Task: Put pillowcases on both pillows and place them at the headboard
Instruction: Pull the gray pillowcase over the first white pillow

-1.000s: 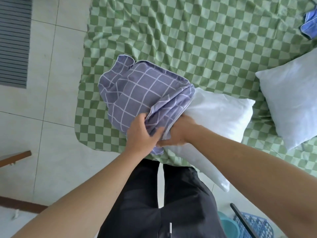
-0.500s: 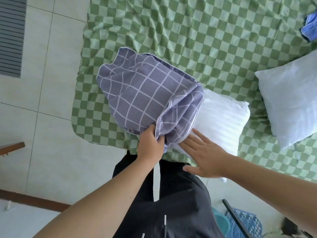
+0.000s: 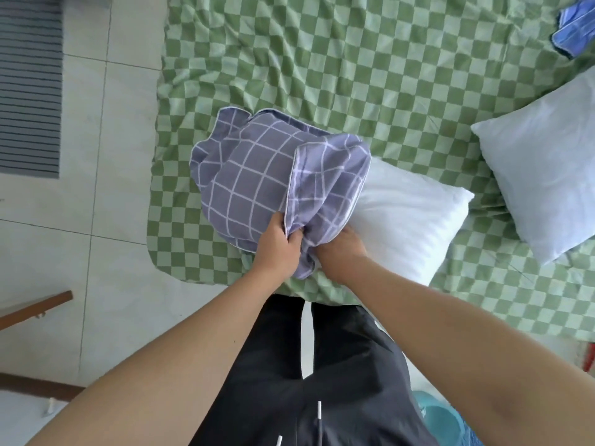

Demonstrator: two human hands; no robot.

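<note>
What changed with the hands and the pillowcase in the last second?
The right hand, flat and open on the pillow half a second ago, has moved back to the pillowcase opening and grips its edge. The left hand still grips the pillowcase. The second pillow stayed put on the bed.

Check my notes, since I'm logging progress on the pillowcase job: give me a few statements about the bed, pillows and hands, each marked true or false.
1. The purple grid pillowcase covers only one end of the white pillow. True.
2. The left hand is off the pillowcase. False: it grips the pillowcase's bunched edge.
3. A second pillow lies bare on the green checked bedsheet. True.
4. The right hand rests on the second pillow. False: it is at the pillowcase opening on the first pillow.
5. The bedsheet is plain white. False: green checks.
</note>
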